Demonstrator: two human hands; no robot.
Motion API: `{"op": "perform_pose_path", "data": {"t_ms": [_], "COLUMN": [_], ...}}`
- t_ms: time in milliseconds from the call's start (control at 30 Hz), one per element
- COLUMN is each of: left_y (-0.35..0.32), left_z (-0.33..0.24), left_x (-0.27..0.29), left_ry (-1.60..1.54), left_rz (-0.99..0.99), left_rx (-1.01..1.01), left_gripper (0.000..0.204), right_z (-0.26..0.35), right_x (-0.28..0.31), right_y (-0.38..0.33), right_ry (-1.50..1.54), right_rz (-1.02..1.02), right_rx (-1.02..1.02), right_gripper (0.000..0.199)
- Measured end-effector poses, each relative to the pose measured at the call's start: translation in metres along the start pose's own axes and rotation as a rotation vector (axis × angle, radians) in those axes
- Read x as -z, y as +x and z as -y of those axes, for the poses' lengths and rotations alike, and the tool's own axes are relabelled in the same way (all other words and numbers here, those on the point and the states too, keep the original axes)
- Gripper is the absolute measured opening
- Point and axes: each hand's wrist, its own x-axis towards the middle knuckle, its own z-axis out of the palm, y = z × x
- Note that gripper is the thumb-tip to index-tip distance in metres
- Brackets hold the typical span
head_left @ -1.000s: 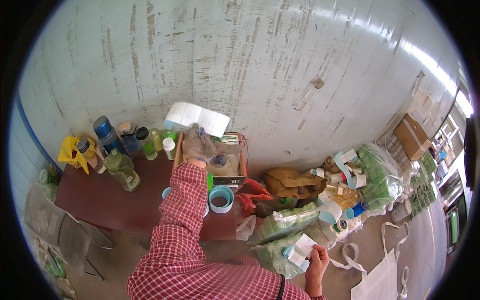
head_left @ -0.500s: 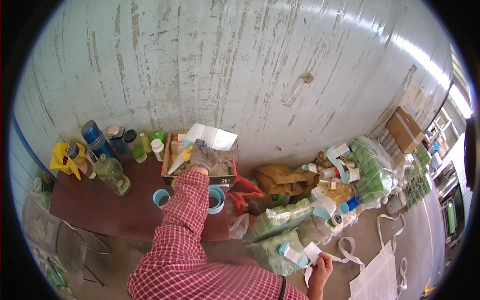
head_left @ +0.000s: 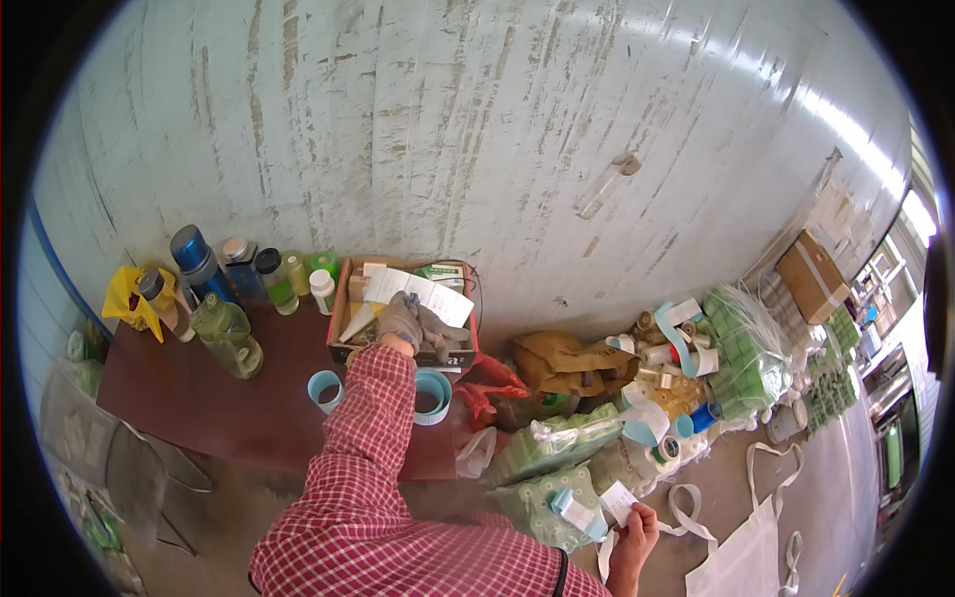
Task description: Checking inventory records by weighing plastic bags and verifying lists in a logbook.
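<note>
My left hand [head_left: 402, 320], in a grey glove with a bare wrist, reaches over an open cardboard box [head_left: 343, 350] on the table. Its glove-covered fingers are closed at the lower edge of a creased strip of white paper labels [head_left: 423, 293]. Grey cloth [head_left: 438, 336], seemingly another glove, hangs beside that hand; whether it is held I cannot tell. Small cartons and a pale cone-tipped tube [head_left: 356, 323] lie in the box. At the lower right my bare right hand [head_left: 634, 545] pinches a small white paper slip [head_left: 618, 503] beside a light-blue label roll [head_left: 579, 515].
Two light-blue tape rolls [head_left: 434, 382] stand on the dark red table [head_left: 209, 408]. Bottles and a flask [head_left: 199, 254] line its left back. Green-wrapped packs [head_left: 547, 448], a brown bag [head_left: 567, 363] and loose rolls crowd the right. A white strapped bag [head_left: 736, 557] lies lower right.
My left hand and the paper strip have sunk lower over the box, uncovering a green-and-white carton behind. My right hand still holds the slip. The view has shifted slightly.
</note>
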Motion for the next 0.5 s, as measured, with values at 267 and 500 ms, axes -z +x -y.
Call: {"op": "perform_pose_path", "data": {"t_ms": [267, 500], "left_y": [0.023, -0.053], "left_z": [0.09, 0.035], "left_x": [-0.001, 0.099], "left_ry": [-0.822, -0.108], "left_rz": [-0.386, 0.067], "left_rx": [-0.053, -0.06], "left_gripper": [0.022, 0.028], "right_z": [0.01, 0.014], "right_x": [-0.025, -0.039], "right_y": [-0.002, 0.001], "right_ry": [-0.015, 0.019], "right_rz": [0.039, 0.06], "right_rx": [-0.025, -0.047], "right_gripper": [0.008, 0.008]}}
